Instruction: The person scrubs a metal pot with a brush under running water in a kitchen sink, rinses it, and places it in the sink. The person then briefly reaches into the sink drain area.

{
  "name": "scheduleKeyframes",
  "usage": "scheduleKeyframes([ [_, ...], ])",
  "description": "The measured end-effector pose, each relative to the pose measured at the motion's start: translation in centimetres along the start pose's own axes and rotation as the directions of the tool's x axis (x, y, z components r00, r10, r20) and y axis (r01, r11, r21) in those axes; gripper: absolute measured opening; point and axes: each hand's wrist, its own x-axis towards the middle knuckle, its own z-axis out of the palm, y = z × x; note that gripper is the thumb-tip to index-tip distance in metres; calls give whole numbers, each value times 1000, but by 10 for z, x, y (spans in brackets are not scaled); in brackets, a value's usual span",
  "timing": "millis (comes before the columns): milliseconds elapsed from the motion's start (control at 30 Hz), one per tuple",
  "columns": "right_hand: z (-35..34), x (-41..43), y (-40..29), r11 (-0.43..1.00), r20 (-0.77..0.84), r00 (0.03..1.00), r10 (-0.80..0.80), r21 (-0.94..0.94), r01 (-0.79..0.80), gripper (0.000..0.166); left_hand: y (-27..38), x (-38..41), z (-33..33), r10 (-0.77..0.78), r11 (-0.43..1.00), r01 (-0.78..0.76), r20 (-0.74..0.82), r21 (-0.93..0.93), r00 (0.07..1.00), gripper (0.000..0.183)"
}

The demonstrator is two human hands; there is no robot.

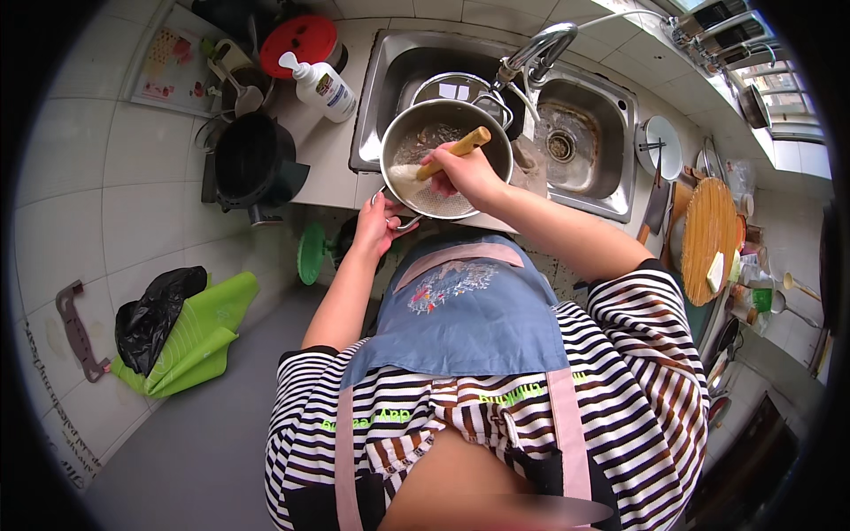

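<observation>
A metal cooking pot is tilted over the front edge of the left sink basin, with some water or wetness inside. My left hand grips its looped metal handle. Inside the pot, my right hand is closed around the wooden handle of a brush with pale bristles, which rest against the inner wall. Behind the pot, a glass lid lies in the left basin. A brownish cloth hangs over the divider, right of the pot.
The faucet arches above both basins. A white pump bottle and a black pot stand left of the sink. Right of it are a bowl with chopsticks, a cleaver and a round wooden board.
</observation>
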Motion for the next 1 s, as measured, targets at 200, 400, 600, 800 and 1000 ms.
scheduleKeyframes([
  [200, 3, 44, -2, 947, -223, 966, -128, 263, 186, 16, -1, -1, 1, -7, 1000, 7, -3, 5, 1000, 26],
  [400, -6, 27, 8, 979, -59, 998, 23, 204, -10, 15, -12, 10, -12, 7, 1000, -7, 19, -16, 1000, 26],
  [600, 4, 45, 11, 934, -138, 986, 91, 356, -36, 19, -1, -6, 4, -15, 1000, 15, -5, 12, 1000, 26],
  [800, -7, 57, 5, 898, -167, 980, 108, 439, -24, 23, -4, 0, -3, -3, 1000, 3, 5, 18, 1000, 27],
  [1000, -64, 21, -18, 903, 151, 919, 363, -299, -307, 22, -7, 2, -8, 5, 1000, -5, 7, -12, 1000, 27],
])
